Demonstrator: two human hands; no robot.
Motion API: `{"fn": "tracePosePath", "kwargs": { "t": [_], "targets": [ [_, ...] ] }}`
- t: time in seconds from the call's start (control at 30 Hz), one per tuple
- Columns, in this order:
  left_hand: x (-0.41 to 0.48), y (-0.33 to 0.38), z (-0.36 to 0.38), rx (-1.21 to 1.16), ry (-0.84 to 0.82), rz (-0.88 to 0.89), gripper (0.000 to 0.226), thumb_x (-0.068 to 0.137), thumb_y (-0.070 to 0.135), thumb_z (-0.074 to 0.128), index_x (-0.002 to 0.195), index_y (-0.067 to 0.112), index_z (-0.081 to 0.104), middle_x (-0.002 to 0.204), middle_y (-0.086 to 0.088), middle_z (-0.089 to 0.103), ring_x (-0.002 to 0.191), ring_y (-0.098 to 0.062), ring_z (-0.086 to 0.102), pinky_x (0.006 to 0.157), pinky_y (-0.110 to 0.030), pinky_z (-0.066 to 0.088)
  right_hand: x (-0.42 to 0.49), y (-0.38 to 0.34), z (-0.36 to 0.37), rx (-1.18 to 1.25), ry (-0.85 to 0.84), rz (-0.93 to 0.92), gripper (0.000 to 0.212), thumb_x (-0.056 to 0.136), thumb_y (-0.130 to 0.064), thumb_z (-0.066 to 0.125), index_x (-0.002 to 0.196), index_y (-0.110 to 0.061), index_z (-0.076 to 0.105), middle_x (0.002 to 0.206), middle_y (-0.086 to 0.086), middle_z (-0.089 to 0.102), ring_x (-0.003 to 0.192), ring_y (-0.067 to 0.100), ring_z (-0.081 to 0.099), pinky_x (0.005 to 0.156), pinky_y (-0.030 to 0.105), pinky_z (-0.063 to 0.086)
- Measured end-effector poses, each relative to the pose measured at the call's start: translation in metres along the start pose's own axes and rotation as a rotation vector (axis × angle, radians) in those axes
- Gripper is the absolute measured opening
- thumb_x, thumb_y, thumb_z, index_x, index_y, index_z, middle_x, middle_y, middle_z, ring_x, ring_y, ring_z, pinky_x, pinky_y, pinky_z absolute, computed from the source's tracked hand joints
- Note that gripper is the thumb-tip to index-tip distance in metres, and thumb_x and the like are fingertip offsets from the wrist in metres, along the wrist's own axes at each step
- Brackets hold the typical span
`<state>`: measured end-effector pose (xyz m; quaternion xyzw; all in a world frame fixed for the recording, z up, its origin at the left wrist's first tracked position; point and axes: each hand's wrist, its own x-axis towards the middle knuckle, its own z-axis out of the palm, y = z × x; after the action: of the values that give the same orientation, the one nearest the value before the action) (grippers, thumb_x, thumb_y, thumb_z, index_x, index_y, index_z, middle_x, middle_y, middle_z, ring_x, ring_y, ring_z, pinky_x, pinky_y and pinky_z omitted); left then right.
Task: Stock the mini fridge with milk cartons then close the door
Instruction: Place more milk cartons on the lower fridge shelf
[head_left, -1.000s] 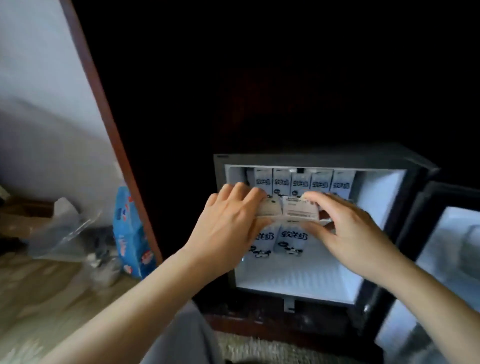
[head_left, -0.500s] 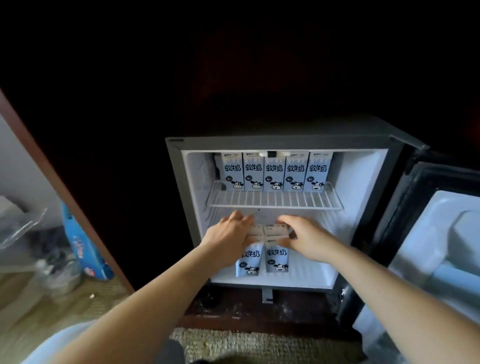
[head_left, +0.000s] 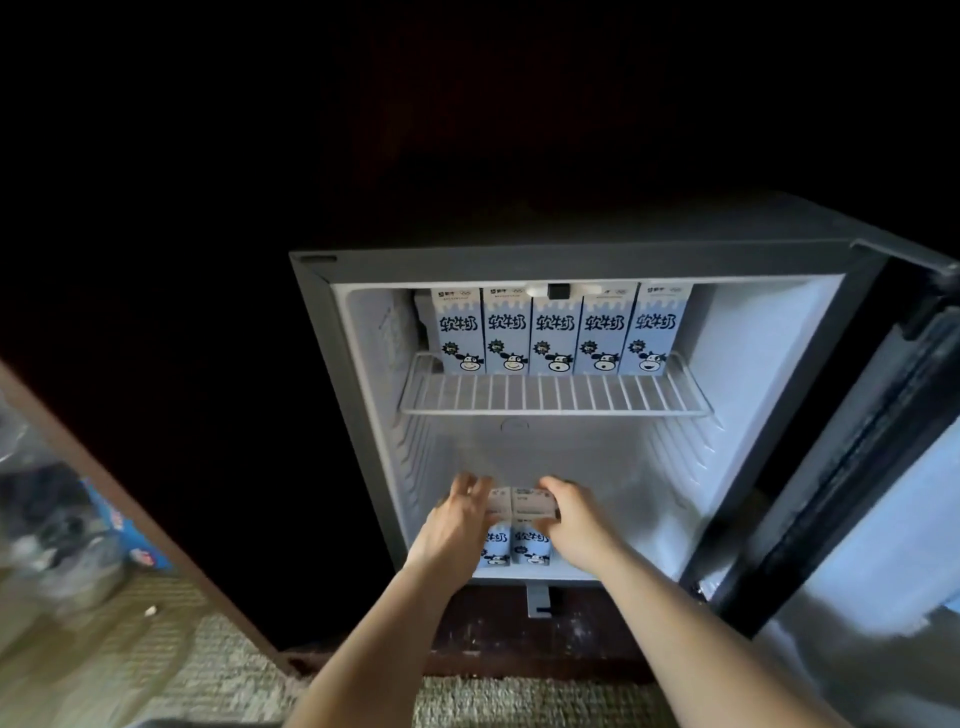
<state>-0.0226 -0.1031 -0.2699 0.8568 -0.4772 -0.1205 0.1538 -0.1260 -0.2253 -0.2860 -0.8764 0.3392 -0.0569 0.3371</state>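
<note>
Head view, lower compartment of the open mini fridge (head_left: 519, 258). The left hand (head_left: 454, 527) grasps the left milk carton (head_left: 497, 543), its fingers (head_left: 470, 484) curled over the carton's top edge. The right hand (head_left: 574, 525) grasps the right milk carton (head_left: 531, 543) in the same way, its fingers (head_left: 555, 486) bent over the top. The two cartons stand upright, side against side, directly beneath the fingers and between the two palms, at the front of the fridge floor (head_left: 639, 519); their cow-printed faces show below the knuckles. Whether their bases touch the floor cannot be told.

Above the fingers, well apart from them, a white wire shelf (head_left: 550, 397) spans the cabinet. At its back stands a row of five cartons (head_left: 553, 338), upright and packed side by side. To the right of the right fingers the door (head_left: 852, 467) stands swung wide open. Far to the left of the left fingers, outside the cabinet, a blue package (head_left: 127, 535) lies blurred on the floor. Below the forearms runs a woven mat (head_left: 493, 701).
</note>
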Motion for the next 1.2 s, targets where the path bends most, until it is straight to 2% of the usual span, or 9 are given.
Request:
{"fn": "tracePosePath", "kwargs": {
  "t": [0.2,0.37,0.5,0.57,0.63,0.73,0.87,1.03,1.2],
  "targets": [
    [0.008,-0.013,0.034,-0.076,0.013,-0.036,0.035,0.095,0.008,0.046,0.128,0.014,0.038,0.133,-0.005,0.035,0.1,-0.03,0.059,0.084,-0.039,0.051,0.007,0.013,0.023,0.055,0.037,0.07,0.051,0.086,0.007,0.051,0.132,-0.015,0.049,0.122,0.005,0.058,0.099,0.02,0.06,0.066,0.018,0.045],
    [0.01,-0.009,0.049,-0.208,0.104,-0.102,0.038,0.094,0.008,0.046,0.13,0.016,0.039,0.136,-0.005,0.032,0.1,-0.033,0.059,0.085,-0.04,0.05,0.015,0.019,0.028,0.182,0.098,0.107,0.049,0.083,0.007,0.055,0.125,-0.017,0.052,0.116,0.005,0.062,0.088,0.016,0.058,0.066,0.023,0.046],
    [0.006,-0.01,0.065,-0.396,0.2,-0.161,0.051,0.092,0.007,0.049,0.139,0.02,0.033,0.146,-0.004,0.028,0.109,-0.028,0.057,0.088,-0.037,0.048,0.011,0.031,0.04,0.251,0.076,0.209,0.063,0.082,-0.002,0.064,0.137,-0.019,0.038,0.118,0.003,0.063,0.093,0.016,0.06,0.073,0.025,0.052],
    [0.003,-0.013,0.077,-0.512,0.217,-0.229,0.063,0.092,0.009,0.051,0.146,0.024,0.023,0.14,-0.003,0.043,0.114,-0.025,0.056,0.091,-0.036,0.047,0.008,0.035,0.048,0.222,0.038,0.222,0.059,0.083,-0.008,0.065,0.135,-0.023,0.042,0.119,-0.002,0.064,0.087,0.013,0.06,0.07,0.024,0.052],
    [0.001,-0.016,0.088,-0.56,0.208,-0.295,0.063,0.09,0.009,0.054,0.145,0.024,0.026,0.124,-0.002,0.059,0.11,-0.023,0.06,0.087,-0.034,0.05,0.008,0.036,0.051,0.113,0.017,0.228,0.051,0.085,-0.017,0.063,0.132,-0.027,0.045,0.118,-0.006,0.065,0.083,0.015,0.061,0.064,0.024,0.048],
    [0.003,-0.019,0.095,-0.498,0.203,-0.381,0.049,0.09,0.011,0.055,0.135,0.022,0.038,0.113,-0.003,0.065,0.099,-0.022,0.063,0.079,-0.034,0.052,0.012,0.036,0.054,-0.006,0.053,0.251,0.04,0.084,-0.023,0.063,0.123,-0.026,0.053,0.112,-0.005,0.067,0.088,0.02,0.064,0.066,0.027,0.05],
    [0.01,-0.021,0.098,-0.366,0.161,-0.41,0.05,0.093,0.024,0.053,0.137,0.026,0.029,0.113,-0.002,0.062,0.097,-0.024,0.062,0.066,-0.033,0.048,0.019,0.039,0.056,0.054,0.065,0.23,0.039,0.082,-0.022,0.069,0.119,-0.02,0.059,0.112,0.001,0.067,0.093,0.021,0.065,0.071,0.027,0.05],
    [0.027,-0.027,0.095,-0.333,0.178,-0.378,0.047,0.093,0.025,0.053,0.134,0.026,0.029,0.111,-0.003,0.065,0.095,-0.028,0.064,0.071,-0.036,0.05,0.031,0.04,0.056,0.08,0.109,0.191,0.041,0.083,-0.019,0.069,0.122,-0.016,0.056,0.116,0.002,0.066,0.102,0.02,0.063,0.08,0.028,0.05],
    [0.052,-0.028,0.09,-0.353,0.187,-0.406,0.048,0.093,0.024,0.052,0.135,0.029,0.03,0.115,-0.001,0.064,0.098,-0.027,0.063,0.072,-0.034,0.049,0.05,0.037,0.053,0.089,0.142,0.184,0.04,0.085,-0.019,0.068,0.122,-0.013,0.054,0.118,0.003,0.065,0.105,0.022,0.062,0.074,0.021,0.042]
  ]
}}
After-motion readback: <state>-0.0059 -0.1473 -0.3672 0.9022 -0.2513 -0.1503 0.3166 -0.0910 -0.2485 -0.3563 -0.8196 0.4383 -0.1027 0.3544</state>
